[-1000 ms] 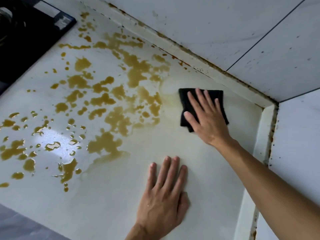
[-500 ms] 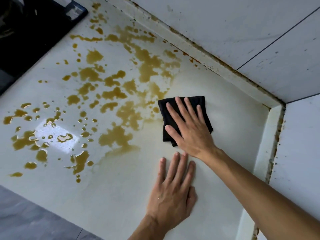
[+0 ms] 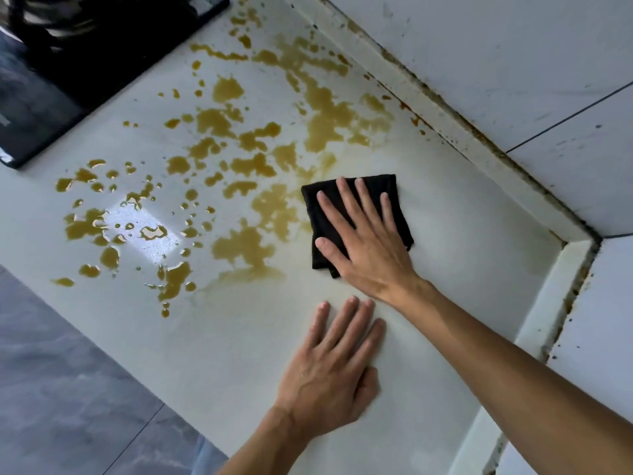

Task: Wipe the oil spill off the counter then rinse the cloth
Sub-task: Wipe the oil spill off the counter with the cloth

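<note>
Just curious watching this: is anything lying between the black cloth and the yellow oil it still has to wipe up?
Nothing visible. The right hand presses the cloth flat, its left edge already at the oil, with only bare counter around.

No text, label, brand or number can be read anywhere — none at all.

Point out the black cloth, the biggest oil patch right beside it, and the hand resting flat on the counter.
black cloth [image 3: 320, 214]: head view, bare left part beside the fingers.
oil patch [image 3: 243, 246]: head view, middle of the pool left of the cloth.
left hand [image 3: 334, 368]: head view, back of the hand.
</note>
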### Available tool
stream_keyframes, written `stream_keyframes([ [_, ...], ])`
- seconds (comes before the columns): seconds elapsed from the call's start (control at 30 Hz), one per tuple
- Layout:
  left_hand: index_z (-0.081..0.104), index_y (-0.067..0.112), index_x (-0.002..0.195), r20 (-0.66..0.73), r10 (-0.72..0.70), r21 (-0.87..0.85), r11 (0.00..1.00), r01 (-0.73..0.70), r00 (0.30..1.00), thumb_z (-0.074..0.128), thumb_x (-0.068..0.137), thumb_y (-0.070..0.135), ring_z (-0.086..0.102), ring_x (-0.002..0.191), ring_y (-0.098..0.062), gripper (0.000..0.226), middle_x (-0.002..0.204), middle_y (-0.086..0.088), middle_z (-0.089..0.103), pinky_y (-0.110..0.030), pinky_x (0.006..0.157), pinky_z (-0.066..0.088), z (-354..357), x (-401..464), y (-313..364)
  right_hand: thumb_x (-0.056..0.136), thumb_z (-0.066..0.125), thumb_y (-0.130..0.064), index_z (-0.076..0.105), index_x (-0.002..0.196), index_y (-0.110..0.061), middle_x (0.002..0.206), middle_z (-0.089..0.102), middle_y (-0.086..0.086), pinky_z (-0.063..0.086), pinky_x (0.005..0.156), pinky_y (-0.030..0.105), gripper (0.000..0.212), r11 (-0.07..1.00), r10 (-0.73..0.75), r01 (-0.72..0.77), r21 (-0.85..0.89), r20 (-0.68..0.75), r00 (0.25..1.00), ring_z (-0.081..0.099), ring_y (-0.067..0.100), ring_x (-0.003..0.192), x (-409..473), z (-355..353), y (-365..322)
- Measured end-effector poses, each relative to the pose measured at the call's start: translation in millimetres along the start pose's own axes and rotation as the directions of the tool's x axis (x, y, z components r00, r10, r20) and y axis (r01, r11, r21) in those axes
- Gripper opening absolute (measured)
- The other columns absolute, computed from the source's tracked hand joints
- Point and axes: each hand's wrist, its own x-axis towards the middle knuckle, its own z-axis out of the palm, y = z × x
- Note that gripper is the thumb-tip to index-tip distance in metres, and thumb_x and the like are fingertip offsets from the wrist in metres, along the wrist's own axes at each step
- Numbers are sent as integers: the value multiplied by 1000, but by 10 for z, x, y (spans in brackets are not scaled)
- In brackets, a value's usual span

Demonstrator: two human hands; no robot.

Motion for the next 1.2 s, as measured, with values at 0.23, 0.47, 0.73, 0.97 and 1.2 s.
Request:
stream_keyframes([
  [0.23,43,16,163,-11,-9,-15,1000,9,1000,57,100,43,17,167,-32,71,178,-11,26,-61,133,16,-27,-8,-10,107,22,-65,6,168,-37,178,-1,0,1,131,58,69,988,146,-146,42,-17,989,-4,23,164,477,-165,359],
  [0.47,45,15,162,-32,-4,-12,1000,4,999,59,99,42,18,167,-32,70,178,-11,26,-61,132,19,-12,-6,-19,106,24,-66,7,168,-35,178,0,1,0,131,56,72,986,168,-167,29,-52,984,-4,24,164,32,-11,199],
  [0.73,48,16,161,-87,7,-3,1000,-7,996,62,95,43,23,166,-32,72,178,-11,25,-61,128,25,71,-12,-25,105,20,-67,6,168,-35,178,-1,-1,-4,132,50,72,878,477,-472,77,-71,876,-5,20,164,35,-184,750],
  [0.97,51,17,159,-85,1,-7,1000,-2,996,64,91,44,26,165,-31,74,177,-11,30,-60,126,27,67,14,-14,108,22,-62,4,169,-21,177,-3,10,-5,130,58,76,689,721,-695,205,-92,687,-6,29,164,1020,-274,457],
  [1.2,50,17,160,-76,3,-16,1000,-5,997,64,94,45,27,164,-32,73,177,-11,29,-60,126,28,13,14,-23,107,25,-64,14,169,-30,177,4,4,1,132,55,71,971,225,-215,107,-88,970,-1,25,164,693,-312,769],
])
